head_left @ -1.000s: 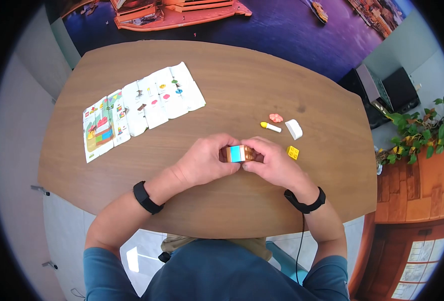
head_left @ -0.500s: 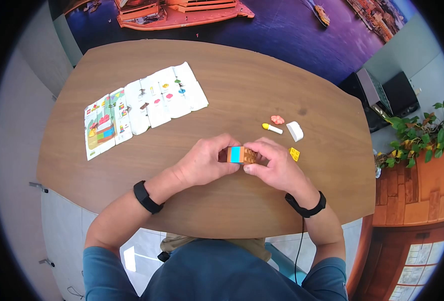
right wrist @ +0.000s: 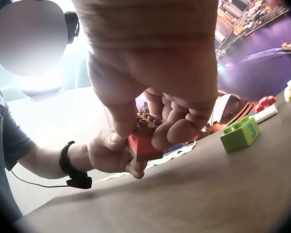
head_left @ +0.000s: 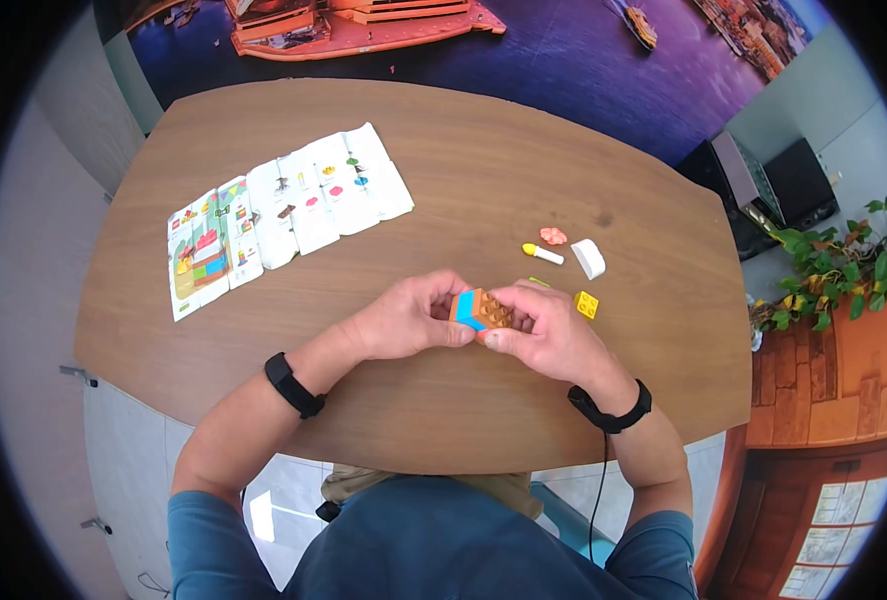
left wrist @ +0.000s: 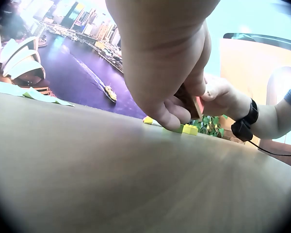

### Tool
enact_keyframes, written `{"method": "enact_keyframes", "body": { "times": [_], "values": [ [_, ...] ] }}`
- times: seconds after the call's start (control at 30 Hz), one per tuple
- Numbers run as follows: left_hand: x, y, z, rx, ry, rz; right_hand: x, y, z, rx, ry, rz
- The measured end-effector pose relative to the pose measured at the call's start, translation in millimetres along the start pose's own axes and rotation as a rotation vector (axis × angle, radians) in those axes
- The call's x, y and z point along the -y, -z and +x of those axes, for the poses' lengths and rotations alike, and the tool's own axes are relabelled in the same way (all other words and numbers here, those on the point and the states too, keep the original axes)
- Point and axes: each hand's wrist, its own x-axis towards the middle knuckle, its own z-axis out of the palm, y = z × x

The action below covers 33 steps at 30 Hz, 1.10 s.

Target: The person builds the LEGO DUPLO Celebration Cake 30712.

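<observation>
Over the table's near half, a small stack of toy building bricks (head_left: 481, 311) is held between both hands. It has a brown studded brick at one end, a blue band beside it and orange-brown at the other end. A red side shows in the right wrist view. My left hand (head_left: 413, 315) grips the stack from the left with thumb and fingers. From the right, my right hand (head_left: 548, 325) holds the studded end between thumb and fingers. A green brick (right wrist: 240, 133) stands on the table near the right hand, mostly hidden by it in the head view.
Right of the hands lie a yellow brick (head_left: 586, 305), a white curved brick (head_left: 588, 259), a candle piece (head_left: 543, 254) with a yellow tip and a coral-pink piece (head_left: 553, 236). An unfolded instruction sheet (head_left: 298, 205) lies at the back left of the table (head_left: 483, 150).
The stack has turned in the hands, with its brown studded face now more toward the head camera. A bit of the green brick now shows past the right hand.
</observation>
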Motion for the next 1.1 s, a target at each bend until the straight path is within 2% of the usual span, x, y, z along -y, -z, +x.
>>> {"method": "enact_keyframes", "body": {
  "times": [0.17,0.23,0.37,0.43,0.47,0.53,0.57,0.63,0.77,0.83,1.1],
  "values": [
    [0,5,0,0.032,0.067,0.021,-6,0,1,0.053,-0.044,0.010],
    [-1,6,-2,0.045,0.063,-0.014,-13,-3,1,0.051,-0.159,0.486],
    [-5,0,-2,-0.017,0.050,-0.028,-3,5,2,0.037,-0.157,0.456],
    [-9,0,2,-0.056,0.100,0.336,-2,6,6,0.014,-0.170,0.335],
    [-12,-2,2,-0.055,0.098,0.337,1,7,8,0.012,-0.170,0.333],
    [-17,-3,0,-0.120,-0.032,0.875,6,8,11,0.023,-0.221,0.221],
    [-13,-1,-2,-0.123,-0.032,0.875,6,8,11,0.025,-0.219,0.221],
    [-7,2,-5,-0.180,-0.198,1.003,4,8,11,0.027,-0.214,0.163],
    [-24,-2,-7,-0.232,-0.278,0.922,5,7,9,0.028,-0.209,0.114],
    [-39,-8,-5,-0.114,-0.171,0.572,1,3,10,-0.014,-0.122,0.122],
    [-45,-13,-2,-0.050,-0.152,0.481,6,6,8,0.017,-0.106,0.267]
  ]
}}
